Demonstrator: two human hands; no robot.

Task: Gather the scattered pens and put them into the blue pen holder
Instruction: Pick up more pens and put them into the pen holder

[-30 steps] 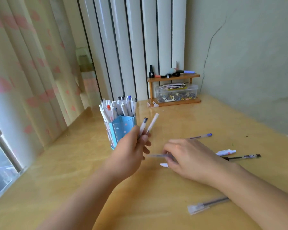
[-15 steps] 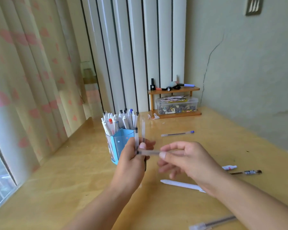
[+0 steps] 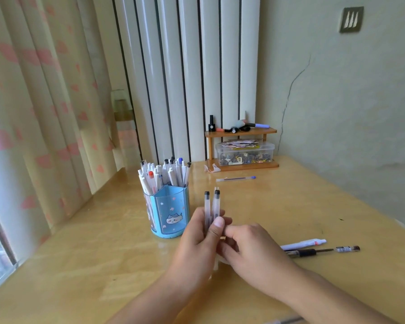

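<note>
The blue pen holder (image 3: 171, 213), with a cat sticker, stands left of centre on the table and holds several pens. Just right of it, my left hand (image 3: 197, 244) is shut on a small bunch of clear pens (image 3: 211, 204) with black caps, held upright. My right hand (image 3: 250, 251) sits right against it, fingers curled by the pens' lower ends; what it grips is hidden. A white pen tip (image 3: 218, 260) shows beneath the hands. Loose pens lie on the table: a blue-capped pen (image 3: 235, 178) at the back, a white pen (image 3: 303, 244) and a black pen (image 3: 323, 250) on the right, a clear pen (image 3: 288, 320) at the bottom edge.
A small wooden shelf (image 3: 241, 132) with a clear box of small items (image 3: 244, 153) stands at the back against the wall. A curtain (image 3: 45, 113) hangs along the left side. The wall runs close along the table's right edge.
My right hand lifted a clear pen off the table and passed it to my left hand. It now stands upright with the others there. The view tilted up.
</note>
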